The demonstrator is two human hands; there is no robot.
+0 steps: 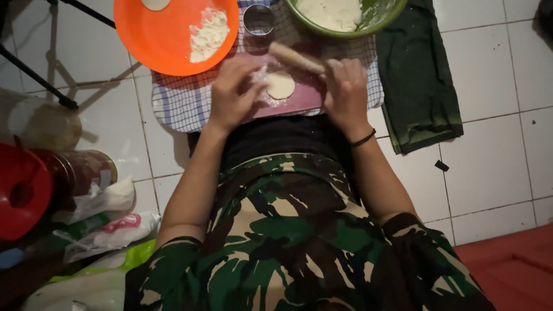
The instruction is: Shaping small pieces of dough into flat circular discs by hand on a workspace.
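Flattening the dough disc (280, 85) on the pink board (299, 98): left hand (233, 92) spread beside it, right hand (345, 92) clasping the rolling pin (294, 57); even rolling judged next.

Dim light on a white tiled floor (495, 155) with dark grout

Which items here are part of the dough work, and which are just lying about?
In use: left hand touching dough disc on pink board; right hand holding rolling pin; orange plate with flour; green bowl; metal ring cutter.

Lying about: dark green cloth; red lid; tin can; plastic bags.
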